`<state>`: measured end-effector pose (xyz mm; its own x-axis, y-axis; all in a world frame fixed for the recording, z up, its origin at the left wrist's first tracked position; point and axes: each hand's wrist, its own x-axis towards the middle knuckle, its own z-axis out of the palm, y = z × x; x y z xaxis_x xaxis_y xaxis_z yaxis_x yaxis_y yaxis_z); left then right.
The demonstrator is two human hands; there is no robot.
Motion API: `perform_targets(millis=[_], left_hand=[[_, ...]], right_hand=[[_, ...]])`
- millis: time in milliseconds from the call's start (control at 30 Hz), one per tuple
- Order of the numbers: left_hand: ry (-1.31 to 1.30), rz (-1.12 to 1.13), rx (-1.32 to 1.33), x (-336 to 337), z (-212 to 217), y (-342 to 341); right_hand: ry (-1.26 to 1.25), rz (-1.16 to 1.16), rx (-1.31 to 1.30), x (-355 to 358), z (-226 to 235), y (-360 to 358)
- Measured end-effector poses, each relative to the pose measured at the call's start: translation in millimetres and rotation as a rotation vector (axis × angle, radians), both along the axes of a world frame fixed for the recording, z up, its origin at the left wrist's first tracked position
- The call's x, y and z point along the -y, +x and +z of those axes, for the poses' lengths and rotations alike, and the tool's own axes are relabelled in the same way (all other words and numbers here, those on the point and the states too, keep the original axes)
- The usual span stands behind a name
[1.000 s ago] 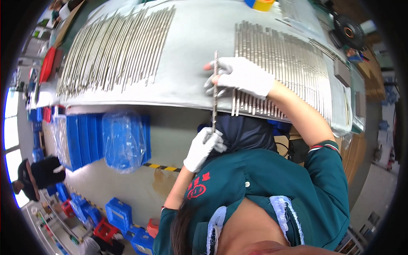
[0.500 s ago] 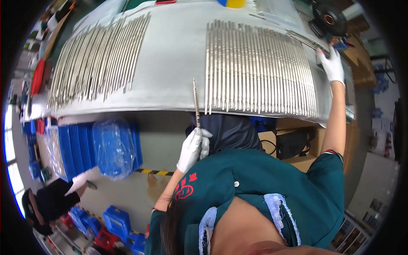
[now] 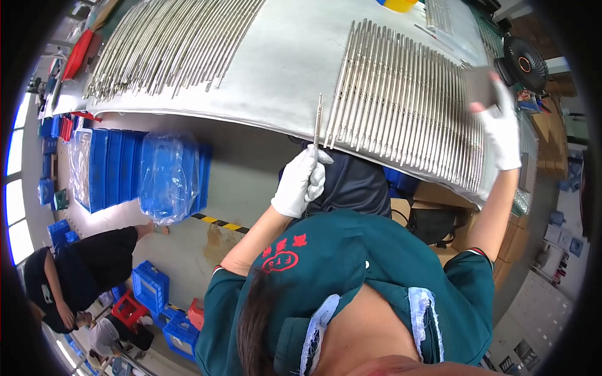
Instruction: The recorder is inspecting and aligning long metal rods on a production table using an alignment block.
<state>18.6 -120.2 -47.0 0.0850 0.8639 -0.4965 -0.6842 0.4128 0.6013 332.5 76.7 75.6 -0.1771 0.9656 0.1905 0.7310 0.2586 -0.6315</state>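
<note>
My left hand (image 3: 301, 183), in a white glove, is closed around the lower part of a thin silvery metal rod (image 3: 318, 119). That rod stands nearly straight up in the picture, its far tip over the table's front edge. At the right end of the table my gloved right hand (image 3: 503, 135) grips a flat grey rectangular block (image 3: 480, 86) between thumb and fingers; motion blurs it, so its exact kind is unclear. Beside that hand lies a row of similar metal rods (image 3: 401, 100). A second large row of rods (image 3: 172, 47) covers the left of the table.
The pale table (image 3: 276, 69) has its front edge close to my body. A black fan (image 3: 525, 64) stands at the far right. Bagged blue crates (image 3: 113, 169) are on the floor to the left, and a person in dark clothes (image 3: 94, 269) is beyond them.
My right hand has lifted from the table's right edge with the grey block, which now shows blurred. The left hand still holds its rod, and the view has shifted and tilted.
</note>
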Motion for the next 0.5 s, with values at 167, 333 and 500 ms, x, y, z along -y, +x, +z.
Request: perform_targets(millis=[167, 333, 500], left_hand=[[0.05, -0.02, 0.057, -1, 0, 0], [0.073, -0.06, 0.168, -1, -6, -3], [0.06, -0.078, 0.247, -2, -2, -6]], right_hand=[[0.042, 0.449, 0.344, 23, -28, -83], [-0.022, 0.427, 0.396, 27, -32, -91], [0.122, 0.597, 0.3, 31, -5, -128]])
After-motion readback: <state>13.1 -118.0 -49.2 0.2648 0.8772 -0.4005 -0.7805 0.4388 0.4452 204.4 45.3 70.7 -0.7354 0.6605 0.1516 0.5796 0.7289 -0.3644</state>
